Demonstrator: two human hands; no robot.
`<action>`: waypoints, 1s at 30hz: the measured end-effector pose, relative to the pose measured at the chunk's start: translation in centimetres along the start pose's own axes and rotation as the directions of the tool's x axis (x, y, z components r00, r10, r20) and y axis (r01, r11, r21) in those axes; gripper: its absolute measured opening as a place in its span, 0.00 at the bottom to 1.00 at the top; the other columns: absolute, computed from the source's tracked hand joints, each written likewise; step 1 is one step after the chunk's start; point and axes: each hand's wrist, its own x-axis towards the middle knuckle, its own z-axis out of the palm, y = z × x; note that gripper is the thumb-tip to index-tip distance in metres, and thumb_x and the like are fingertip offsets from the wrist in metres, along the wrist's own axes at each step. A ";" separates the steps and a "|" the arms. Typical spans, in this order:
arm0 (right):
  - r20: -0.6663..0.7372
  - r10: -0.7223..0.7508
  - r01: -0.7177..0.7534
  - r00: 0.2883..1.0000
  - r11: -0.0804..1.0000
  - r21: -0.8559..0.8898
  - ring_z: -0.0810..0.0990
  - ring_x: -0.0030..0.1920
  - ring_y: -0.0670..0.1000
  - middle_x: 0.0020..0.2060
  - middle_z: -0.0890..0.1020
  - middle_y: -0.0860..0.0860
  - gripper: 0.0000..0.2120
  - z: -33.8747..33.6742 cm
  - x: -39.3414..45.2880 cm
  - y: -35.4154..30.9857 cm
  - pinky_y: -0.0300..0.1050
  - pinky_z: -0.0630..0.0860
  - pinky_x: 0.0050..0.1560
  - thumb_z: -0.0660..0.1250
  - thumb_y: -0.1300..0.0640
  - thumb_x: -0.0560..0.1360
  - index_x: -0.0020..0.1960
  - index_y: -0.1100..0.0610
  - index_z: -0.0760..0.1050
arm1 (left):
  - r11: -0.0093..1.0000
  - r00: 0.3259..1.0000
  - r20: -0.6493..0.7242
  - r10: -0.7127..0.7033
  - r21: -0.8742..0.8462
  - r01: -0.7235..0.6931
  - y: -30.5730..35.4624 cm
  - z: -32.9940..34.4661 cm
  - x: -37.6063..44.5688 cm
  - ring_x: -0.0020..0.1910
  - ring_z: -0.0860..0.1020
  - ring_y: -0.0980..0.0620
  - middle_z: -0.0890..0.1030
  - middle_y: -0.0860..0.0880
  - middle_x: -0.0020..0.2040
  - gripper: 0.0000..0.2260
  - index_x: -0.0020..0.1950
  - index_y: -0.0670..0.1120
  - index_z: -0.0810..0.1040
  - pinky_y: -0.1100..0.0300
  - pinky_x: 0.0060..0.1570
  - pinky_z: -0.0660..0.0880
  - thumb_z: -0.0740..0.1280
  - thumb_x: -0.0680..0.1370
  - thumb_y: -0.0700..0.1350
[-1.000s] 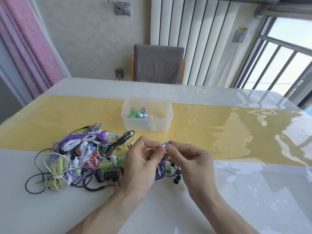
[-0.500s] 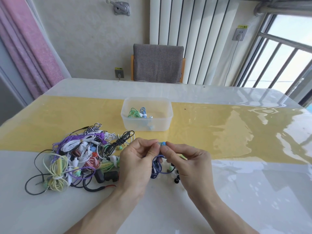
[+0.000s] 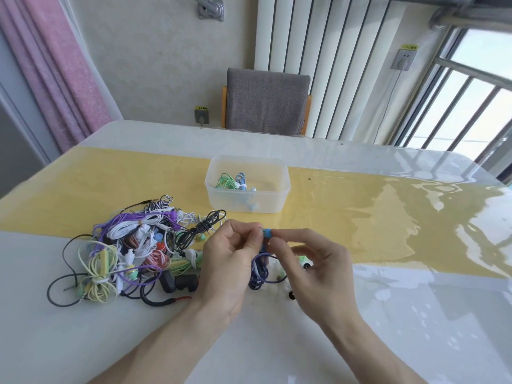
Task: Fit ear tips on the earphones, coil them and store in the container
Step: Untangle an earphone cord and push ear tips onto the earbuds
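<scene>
Glossy white tabletop with yellow runner, grey chair behind, both hands pinching small blue ear tip, earbud itself hidden by fingers.

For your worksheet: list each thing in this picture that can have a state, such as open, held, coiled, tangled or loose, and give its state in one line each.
Container: open, no lid on, coiled earphones inside.
Green earphones: coiled, in the container.
Blue ear tip: pinched between both hands.
Left hand: pinches the earbud end.
Right hand: pinches the ear tip.
Purple earphone cable: hangs in loose loops from the hands.
Earphone pile: tangled on the table.
Black ear tips: loose on the table.
</scene>
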 end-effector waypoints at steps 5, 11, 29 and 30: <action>0.087 0.055 -0.058 0.995 0.998 0.037 0.85 0.42 0.47 0.41 0.87 0.44 0.05 -1.4 1.2 -0.1 0.47 0.81 0.45 0.73 0.60 0.75 0.44 0.51 0.83 | 0.977 0.987 0.081 0.142 0.146 -0.153 -0.3 -0.3 -0.1 0.34 0.81 0.49 0.83 0.46 0.36 0.04 0.46 0.40 0.77 0.60 0.38 0.78 0.66 0.78 0.33; 0.255 0.126 -0.164 0.959 0.978 0.131 0.81 0.37 0.49 0.38 0.87 0.53 0.05 -3.0 2.1 -0.1 0.38 0.76 0.40 0.75 0.56 0.71 0.44 0.57 0.86 | 0.967 0.976 0.175 0.130 0.195 -0.164 -0.2 -0.5 -0.1 0.34 0.81 0.48 0.83 0.45 0.37 0.04 0.45 0.40 0.76 0.60 0.38 0.78 0.66 0.78 0.32; 0.309 0.134 -0.153 0.942 0.987 0.039 0.85 0.38 0.51 0.42 0.88 0.49 0.04 -3.9 2.3 -0.3 0.40 0.79 0.40 0.72 0.62 0.76 0.47 0.56 0.86 | 0.978 0.974 0.208 0.087 0.168 -0.124 -0.2 -0.4 -0.1 0.31 0.78 0.49 0.80 0.46 0.33 0.01 0.47 0.36 0.75 0.59 0.35 0.76 0.65 0.79 0.34; 0.310 0.147 -0.170 0.939 0.984 0.049 0.86 0.39 0.51 0.41 0.88 0.50 0.04 -3.9 2.2 -0.3 0.40 0.80 0.40 0.72 0.62 0.76 0.47 0.57 0.86 | 0.970 0.972 0.206 0.115 0.189 -0.155 -0.2 -0.4 -0.1 0.31 0.78 0.49 0.81 0.46 0.33 0.01 0.47 0.36 0.75 0.59 0.36 0.76 0.65 0.79 0.33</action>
